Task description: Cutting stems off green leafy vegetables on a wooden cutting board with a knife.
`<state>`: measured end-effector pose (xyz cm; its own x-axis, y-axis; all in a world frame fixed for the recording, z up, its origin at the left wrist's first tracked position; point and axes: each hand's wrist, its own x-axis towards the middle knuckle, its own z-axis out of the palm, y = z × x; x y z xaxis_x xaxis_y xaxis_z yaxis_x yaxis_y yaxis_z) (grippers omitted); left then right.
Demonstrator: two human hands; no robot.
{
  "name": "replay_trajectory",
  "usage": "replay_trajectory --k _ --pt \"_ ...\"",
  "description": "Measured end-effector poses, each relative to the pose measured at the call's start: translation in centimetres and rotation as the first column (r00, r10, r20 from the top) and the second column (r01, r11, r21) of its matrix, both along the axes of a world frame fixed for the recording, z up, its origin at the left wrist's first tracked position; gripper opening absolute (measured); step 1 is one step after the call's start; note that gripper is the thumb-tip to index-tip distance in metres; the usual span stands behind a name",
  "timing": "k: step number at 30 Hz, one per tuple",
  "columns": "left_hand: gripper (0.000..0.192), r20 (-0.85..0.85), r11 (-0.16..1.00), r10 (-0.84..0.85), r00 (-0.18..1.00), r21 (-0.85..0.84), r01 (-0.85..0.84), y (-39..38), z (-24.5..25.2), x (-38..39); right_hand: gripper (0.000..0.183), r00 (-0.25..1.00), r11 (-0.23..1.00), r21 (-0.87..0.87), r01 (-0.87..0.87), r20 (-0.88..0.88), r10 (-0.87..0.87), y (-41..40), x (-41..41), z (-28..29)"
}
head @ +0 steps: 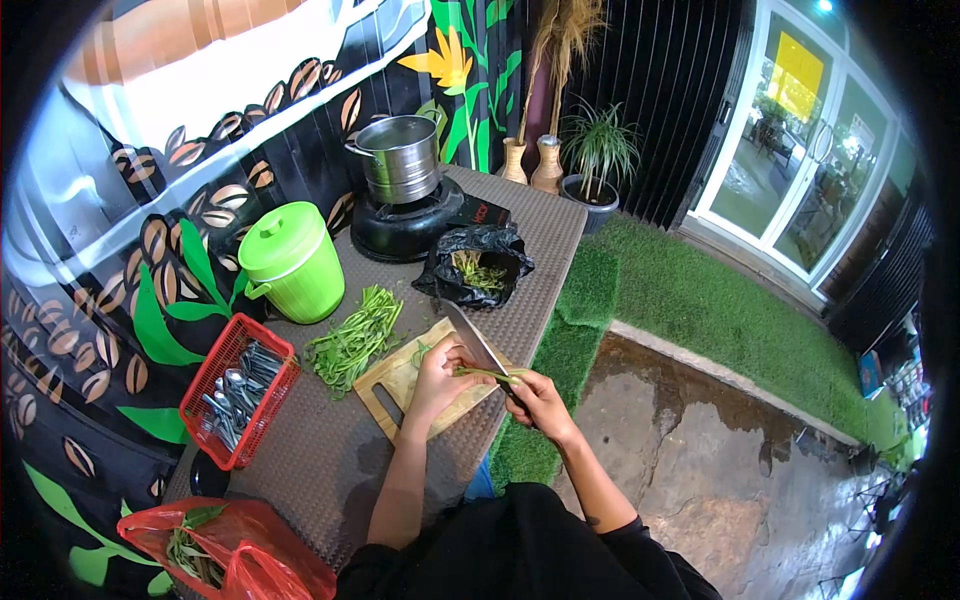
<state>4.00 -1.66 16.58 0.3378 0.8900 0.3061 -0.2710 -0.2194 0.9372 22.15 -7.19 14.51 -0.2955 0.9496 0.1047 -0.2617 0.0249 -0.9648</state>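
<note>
My right hand (541, 403) grips the black handle of a kitchen knife (474, 337), whose blade points up and away over the board. A thin green vegetable stem (486, 373) runs between my two hands, against the knife near its handle. My left hand (444, 386) pinches the other end of that stem. Beneath both hands lies a wooden cutting board (386, 409) with a slot handle and a few green bits on it. A heap of cut leafy greens (360, 337) rests on the table just left of the board.
Beyond the board sits an open black plastic bag (480, 266) with trimmings inside. A steel pot (401, 157) stands on a black portable stove (405, 225). Left are a lidded green bucket (292, 262), a red cutlery basket (238, 390) and a red plastic bag (232, 544). The table edge (541, 322) runs along the right.
</note>
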Motion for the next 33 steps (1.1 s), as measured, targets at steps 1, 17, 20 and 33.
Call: replay_trajectory --k 1,17,20,33 --pt "0.033 -0.089 0.998 0.035 0.995 0.057 -0.030 0.1 -0.1 -0.2 0.023 0.999 1.000 -0.015 0.012 -0.035 -0.012 0.0 0.1 0.1" --pt "0.013 -0.200 0.985 0.100 0.975 0.160 -0.068 0.6 -1.0 -1.0 0.024 1.000 1.000 -0.005 0.026 -0.006 -0.026 0.2 0.3 -0.3" --pt "0.013 -0.261 0.982 0.117 0.958 0.174 -0.073 0.4 -0.6 -0.9 0.024 1.000 1.000 0.012 0.018 0.021 -0.018 0.3 0.4 -0.8" --pt "0.058 -0.048 1.000 0.017 0.999 0.010 -0.016 0.3 -0.4 -0.1 0.039 0.993 0.995 0.028 -0.096 0.077 0.093 0.3 0.8 -0.4"
